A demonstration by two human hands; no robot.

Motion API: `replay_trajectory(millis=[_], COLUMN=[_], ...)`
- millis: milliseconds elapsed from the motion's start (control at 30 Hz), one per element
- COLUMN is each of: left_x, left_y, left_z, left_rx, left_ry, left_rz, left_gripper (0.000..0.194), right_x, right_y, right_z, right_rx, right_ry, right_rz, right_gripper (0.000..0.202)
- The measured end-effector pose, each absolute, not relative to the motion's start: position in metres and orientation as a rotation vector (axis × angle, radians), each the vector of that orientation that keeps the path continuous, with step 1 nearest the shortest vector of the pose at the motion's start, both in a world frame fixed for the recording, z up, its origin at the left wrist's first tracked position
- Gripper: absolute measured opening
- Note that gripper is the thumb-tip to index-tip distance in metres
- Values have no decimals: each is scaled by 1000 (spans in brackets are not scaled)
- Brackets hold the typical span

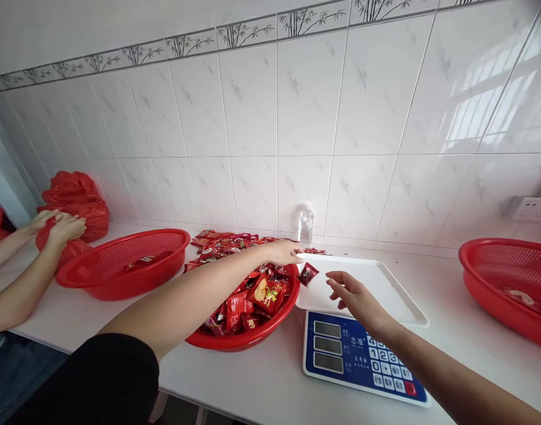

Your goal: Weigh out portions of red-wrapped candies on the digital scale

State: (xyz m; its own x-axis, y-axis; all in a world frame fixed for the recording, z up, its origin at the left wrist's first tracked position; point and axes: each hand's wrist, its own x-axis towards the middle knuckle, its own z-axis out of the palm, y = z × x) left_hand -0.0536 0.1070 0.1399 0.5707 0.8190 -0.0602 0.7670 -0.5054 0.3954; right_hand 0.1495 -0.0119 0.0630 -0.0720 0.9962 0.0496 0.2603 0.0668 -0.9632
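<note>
My left hand (285,252) reaches over the left edge of the white tray (367,274), its fingers loosely bent and seemingly holding nothing. Just below its fingertips is a small dark-red snack packet (308,273), apart from both hands; whether it is in the air or on the tray I cannot tell. My right hand (347,295) hovers above the tray's front, thumb and fingers apart, with nothing in it. Beneath my left forearm a red plastic basket (252,339) is heaped with red snack packets (268,294). The blue digital scale (350,354) bears the tray.
More red packets (217,242) lie behind the full basket. A clear plastic bottle (306,225) stands by the tiled wall. Red baskets stand left (120,283) and right (487,295), each with a few packets. Another person's hands (66,229) grip a red plastic bag at far left.
</note>
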Motion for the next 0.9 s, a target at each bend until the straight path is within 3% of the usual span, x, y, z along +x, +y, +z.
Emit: replay_trajectory(millis=[100, 233, 267, 433, 633, 767, 900], left_x=[-56, -61, -61, -60, -63, -50, -24], left_y=[115, 118, 117, 114, 130, 132, 120], left_z=[134, 118, 114, 110, 130, 133, 118], left_rx=[2537, 2572, 2606, 2730, 2729, 2562, 2374], left_ry=[1417, 1586, 1626, 1619, 1575, 1389, 1250], left_rz=[-224, -459, -424, -300, -34, 274, 340], left_gripper=[34, 69, 68, 21, 27, 29, 32], right_x=[151, 152, 152, 151, 158, 165, 170], right_y=[-13, -12, -12, -8, 1, 13, 22], right_z=[63, 63, 62, 55, 51, 44, 37], right_rx=[-1335, -1345, -1339, -1305, -1340, -1504, -1569], right_ry=[-1511, -1521, -1525, -1566, -1627, -1831, -1979], right_rz=[1100, 1116, 1120, 1106, 1019, 612, 372], right_gripper=[41, 39, 39, 36, 38, 38, 35])
